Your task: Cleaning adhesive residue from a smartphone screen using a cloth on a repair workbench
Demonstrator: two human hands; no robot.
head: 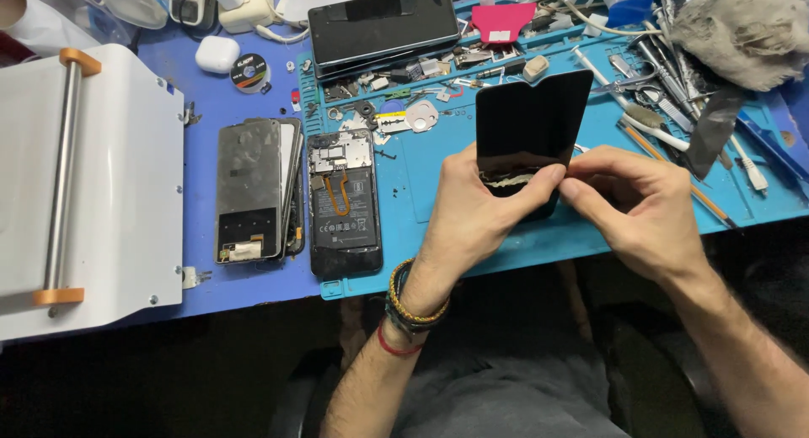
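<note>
Here, both the left hand (pixel 472 210) and right hand (pixel 640 206) pinch the lower edge of a black phone screen (pixel 531 118), fingers clamped, above the blue mat's (pixel 438 177) bare centre.

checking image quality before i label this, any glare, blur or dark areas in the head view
Head view: bench evenly lit and mostly sharp; soft reflections on the black screen panel held by the left hand and right hand, and on the dark tablet; the lower frame, below the blue mat, falls into deep shadow.
</note>
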